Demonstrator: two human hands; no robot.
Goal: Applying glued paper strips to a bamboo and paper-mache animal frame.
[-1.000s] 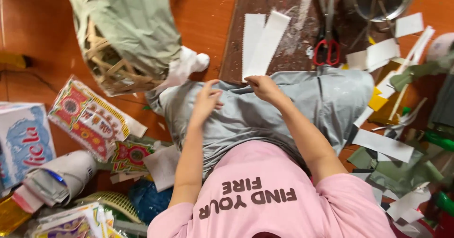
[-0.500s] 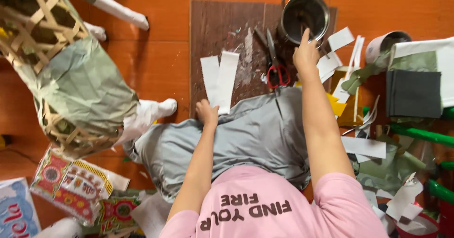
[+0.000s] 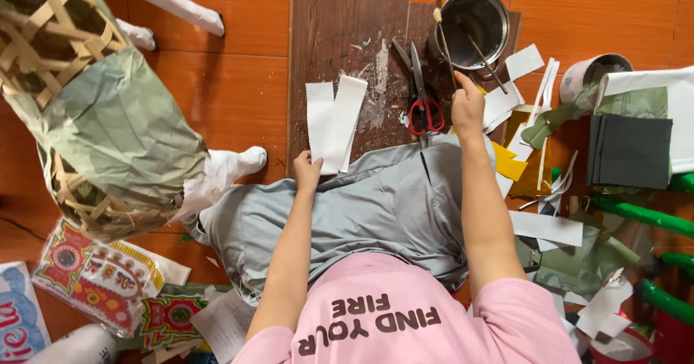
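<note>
My left hand (image 3: pixel 307 169) rests at the near edge of a dark wooden board (image 3: pixel 347 31), fingers on two white paper strips (image 3: pixel 332 122) with zigzag edges. My right hand (image 3: pixel 468 105) is raised beside a steel pot (image 3: pixel 473 20) and grips a thin brush stick (image 3: pixel 444 46) whose pale tip points up over the pot's rim. A second stick (image 3: pixel 483 54) leans inside the pot. Red-handled scissors (image 3: pixel 421 93) lie on the board just left of my right hand. My grey trousers (image 3: pixel 361 205) fill the middle.
A woven bamboo frame covered in green paper (image 3: pixel 101 125) with white-wrapped legs stands at left. Patterned paper packs (image 3: pixel 94 277) lie at lower left. To the right are white paper scraps (image 3: pixel 546 227), yellow paper, a dark grey sheet (image 3: pixel 629 151), a small tin (image 3: pixel 596 75) and green rods (image 3: pixel 643 216).
My right hand has drawn back from the pot's rim toward me and now holds the brush stick upright. My left hand stays on the white strips.
</note>
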